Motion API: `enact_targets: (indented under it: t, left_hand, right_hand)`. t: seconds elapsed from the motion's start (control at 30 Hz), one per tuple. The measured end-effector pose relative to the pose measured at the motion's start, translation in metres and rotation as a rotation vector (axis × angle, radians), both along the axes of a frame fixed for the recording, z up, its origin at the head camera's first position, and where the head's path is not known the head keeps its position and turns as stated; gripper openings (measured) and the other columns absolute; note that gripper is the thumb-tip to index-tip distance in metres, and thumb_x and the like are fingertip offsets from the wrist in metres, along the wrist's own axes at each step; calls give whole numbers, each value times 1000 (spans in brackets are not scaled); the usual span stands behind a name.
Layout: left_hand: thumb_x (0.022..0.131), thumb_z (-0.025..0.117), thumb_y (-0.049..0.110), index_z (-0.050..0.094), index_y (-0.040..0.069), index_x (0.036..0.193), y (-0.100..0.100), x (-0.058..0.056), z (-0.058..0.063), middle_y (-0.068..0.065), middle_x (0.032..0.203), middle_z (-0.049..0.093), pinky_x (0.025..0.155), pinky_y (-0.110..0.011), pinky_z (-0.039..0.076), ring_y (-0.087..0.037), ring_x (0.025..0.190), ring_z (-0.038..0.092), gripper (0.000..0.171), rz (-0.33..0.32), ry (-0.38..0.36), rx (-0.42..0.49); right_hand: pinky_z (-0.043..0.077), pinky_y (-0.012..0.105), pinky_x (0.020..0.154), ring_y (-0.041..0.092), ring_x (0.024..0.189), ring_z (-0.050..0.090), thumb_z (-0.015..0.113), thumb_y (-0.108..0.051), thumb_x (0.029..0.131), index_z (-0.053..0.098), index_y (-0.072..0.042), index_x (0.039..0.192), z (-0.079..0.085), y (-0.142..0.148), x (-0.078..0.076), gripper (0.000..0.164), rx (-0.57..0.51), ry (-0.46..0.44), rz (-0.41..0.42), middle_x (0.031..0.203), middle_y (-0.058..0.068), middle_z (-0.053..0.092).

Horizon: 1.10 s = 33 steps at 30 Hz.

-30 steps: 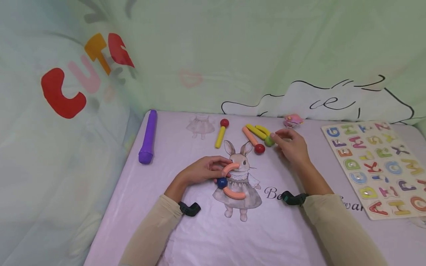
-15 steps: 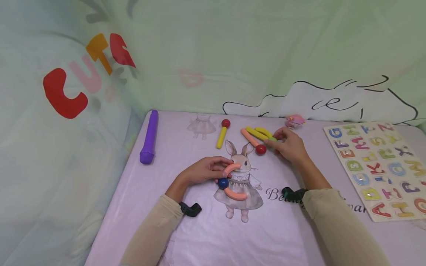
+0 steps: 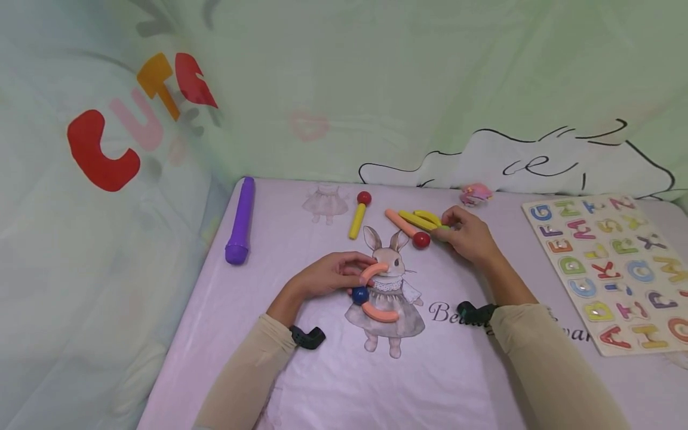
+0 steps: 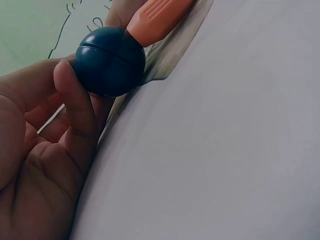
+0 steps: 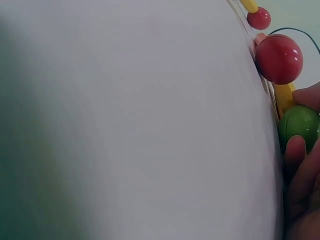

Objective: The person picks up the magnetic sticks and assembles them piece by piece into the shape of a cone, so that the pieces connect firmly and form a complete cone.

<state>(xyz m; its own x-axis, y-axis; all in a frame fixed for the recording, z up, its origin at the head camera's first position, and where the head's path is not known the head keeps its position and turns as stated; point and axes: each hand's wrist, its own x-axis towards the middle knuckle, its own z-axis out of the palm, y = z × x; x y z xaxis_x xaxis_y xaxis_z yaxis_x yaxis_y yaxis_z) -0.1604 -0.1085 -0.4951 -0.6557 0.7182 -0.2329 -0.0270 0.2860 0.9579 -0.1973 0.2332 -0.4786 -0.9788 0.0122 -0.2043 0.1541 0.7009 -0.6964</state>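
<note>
My left hand (image 3: 326, 276) holds a blue ball (image 3: 360, 295) with two curved orange rods (image 3: 380, 315) joined to it, forming a C shape on the table. In the left wrist view, thumb and fingers pinch around the blue ball (image 4: 110, 61). Farther right, my right hand (image 3: 469, 236) grips a green ball (image 5: 298, 125), mostly covered by the fingers in the head view. Yellow rods (image 3: 418, 221), one straight and one curved, extend left from it. They lie across an orange rod (image 3: 399, 221) that ends in a red ball (image 3: 421, 240).
A yellow rod with a red ball (image 3: 364, 198) lies near the back. At the left edge lies a purple toy microphone (image 3: 240, 230). A pink toy (image 3: 476, 194) sits at the back right, behind a wooden alphabet board (image 3: 591, 304). Fabric walls border the table.
My right hand has closed farther over the green ball. The yellow rods have shifted slightly right and toward me, and the orange rod has turned a little. My left hand stays in place.
</note>
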Motion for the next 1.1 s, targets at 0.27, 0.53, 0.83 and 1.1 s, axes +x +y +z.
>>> enact_targets:
  t: [0.27,0.53,0.83,1.1]
  left_hand:
    - [101,66,18,57,16,144,0,0,-1,-2,117,75,74,-25,56,-12,88,68,44,1,-6,-3]
    - [102,62,14,57,15,143,0,0,-1,-3,119,74,73,-25,56,-11,86,67,42,0,9,-1]
    - [102,61,15,57,16,143,-1,-1,-2,-3,119,75,74,-25,56,-12,89,68,41,-4,11,11]
    - [102,62,14,58,15,142,-1,-1,-1,-4,116,76,73,-25,56,-12,86,67,40,1,5,16]
  right_hand:
    - [47,26,62,24,79,55,70,-38,95,57,-13,117,3,2,0,36,-9,-47,38,119,14,57]
    - [47,26,62,24,77,55,69,-40,96,58,-13,119,5,3,1,37,-14,-73,63,118,14,57]
    - [41,44,92,33,111,50,69,-32,96,60,-11,110,-4,5,-1,26,29,20,104,120,16,60]
    - [39,39,84,33,107,50,68,-28,95,61,-11,107,-6,6,0,21,52,46,108,117,15,62]
